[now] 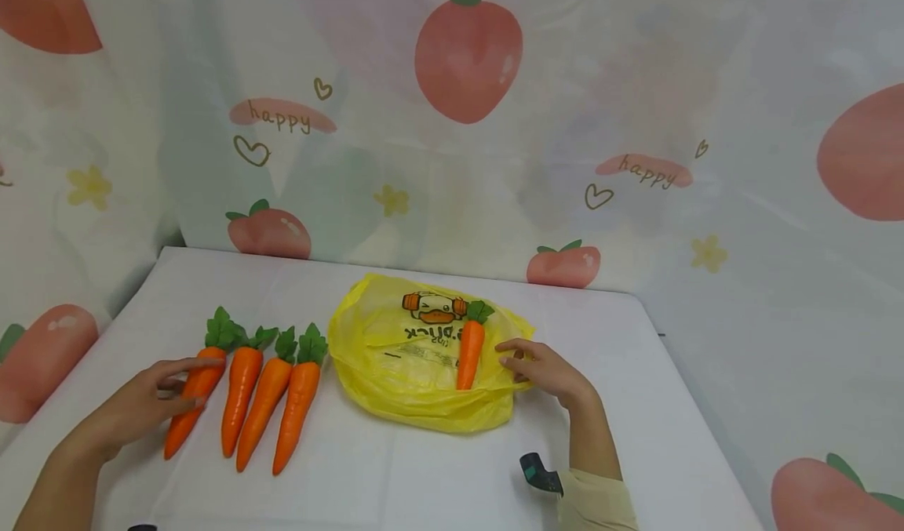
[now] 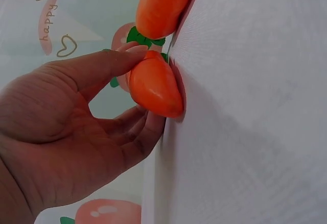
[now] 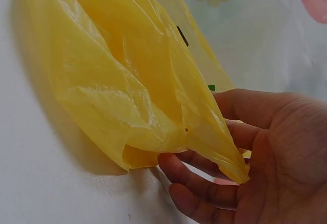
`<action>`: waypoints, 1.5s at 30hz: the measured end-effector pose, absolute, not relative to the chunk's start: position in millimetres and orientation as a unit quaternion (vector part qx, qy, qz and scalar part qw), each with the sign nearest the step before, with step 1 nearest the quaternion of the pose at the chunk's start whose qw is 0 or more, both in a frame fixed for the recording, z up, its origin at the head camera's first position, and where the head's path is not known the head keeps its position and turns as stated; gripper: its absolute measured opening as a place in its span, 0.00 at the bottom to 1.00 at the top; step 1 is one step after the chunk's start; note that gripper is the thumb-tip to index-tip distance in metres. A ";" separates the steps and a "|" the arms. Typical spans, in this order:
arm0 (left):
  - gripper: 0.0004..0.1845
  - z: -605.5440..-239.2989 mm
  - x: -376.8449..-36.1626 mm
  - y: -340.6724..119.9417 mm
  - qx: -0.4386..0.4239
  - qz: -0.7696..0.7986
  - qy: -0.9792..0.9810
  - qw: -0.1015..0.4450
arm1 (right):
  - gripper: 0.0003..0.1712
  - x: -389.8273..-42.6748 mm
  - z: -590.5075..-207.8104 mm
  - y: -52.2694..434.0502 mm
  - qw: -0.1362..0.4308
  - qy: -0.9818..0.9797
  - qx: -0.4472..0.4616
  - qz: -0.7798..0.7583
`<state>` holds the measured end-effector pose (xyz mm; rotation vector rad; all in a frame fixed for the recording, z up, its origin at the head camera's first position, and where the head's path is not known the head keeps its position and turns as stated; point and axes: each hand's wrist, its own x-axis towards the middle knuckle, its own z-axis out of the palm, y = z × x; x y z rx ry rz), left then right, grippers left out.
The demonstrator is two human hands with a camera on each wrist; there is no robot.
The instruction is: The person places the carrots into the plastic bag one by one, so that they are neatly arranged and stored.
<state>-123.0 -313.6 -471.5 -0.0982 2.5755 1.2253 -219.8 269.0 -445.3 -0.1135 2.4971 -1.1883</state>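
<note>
Four orange toy carrots with green tops lie side by side on the left of the white table (image 1: pixel 424 476). My left hand (image 1: pixel 191 386) holds the leftmost carrot (image 1: pixel 185 425) between thumb and fingers. In the left wrist view the thumb lies on that carrot (image 2: pixel 153 88) and the fingers curl under it, with a neighbouring carrot (image 2: pixel 163 4) just beyond. A crumpled yellow plastic bag (image 1: pixel 410 366) with a duck print lies in the middle of the table. A fifth carrot (image 1: pixel 469 354) rests at the bag's right side. My right hand (image 1: pixel 512 361) pinches the bag's right edge (image 3: pixel 204 127).
A printed cloth backdrop (image 1: pixel 466 52) with peaches and "happy" lettering hangs behind and around the table. A dark wrist-worn device (image 1: pixel 540 472) sits by my right sleeve. The table's far edge meets the cloth behind the bag.
</note>
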 end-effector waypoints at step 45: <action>0.32 -405.0 -136.6 -254.9 0.054 0.461 0.885 0.032 | 0.19 -219.2 -443.8 271.1 0.188 0.882 -0.043 -0.430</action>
